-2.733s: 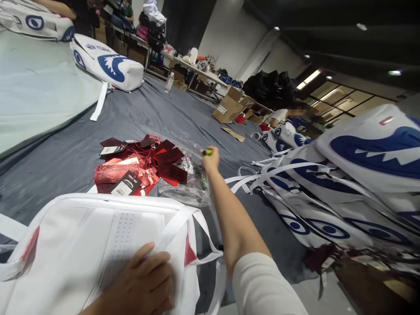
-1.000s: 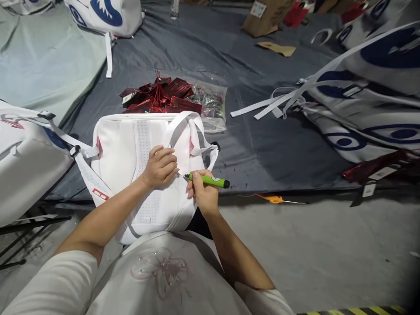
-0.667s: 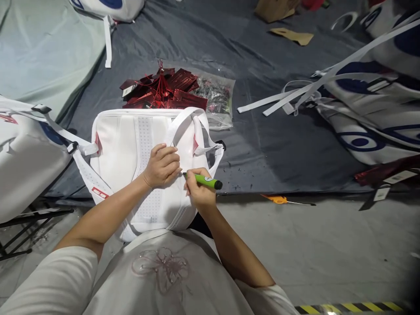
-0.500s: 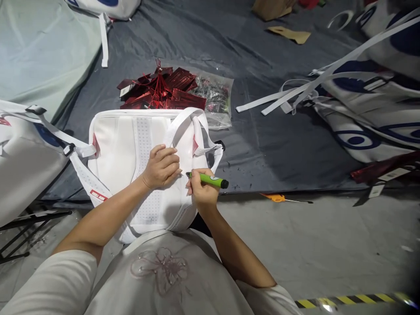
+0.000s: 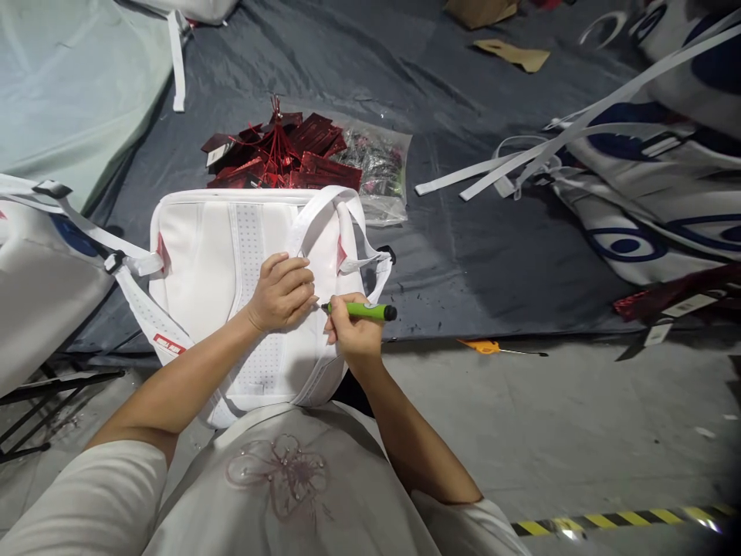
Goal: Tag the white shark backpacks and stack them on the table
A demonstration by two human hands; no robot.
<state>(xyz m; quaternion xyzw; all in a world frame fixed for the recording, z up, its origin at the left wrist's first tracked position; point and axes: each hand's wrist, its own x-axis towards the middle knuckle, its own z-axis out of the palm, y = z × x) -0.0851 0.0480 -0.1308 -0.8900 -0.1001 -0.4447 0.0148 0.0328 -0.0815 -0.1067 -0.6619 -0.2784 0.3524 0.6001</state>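
Head view: our right hand [image 5: 357, 337] grips a green, black-ended cylindrical pen [image 5: 366, 311]; our half-curled left hand [image 5: 282, 293], pinching or not we cannot tell, lies on a white, soft-sided backpack [image 5: 214, 239] at the grey cloth-covered surface [image 5: 445, 270]. If the backpack shifts, strokes could stray.

A green, black-ended marker [image 5: 369, 311] stands out against a white backpack [image 5: 211, 255] with a grey-dotted panel [image 5: 250, 235], as shiny red tags [image 5: 283, 154] brighten slate-grey cloth [image 5: 370, 58] and yellow-and-black stripes band tape [image 5: 631, 518], near right.
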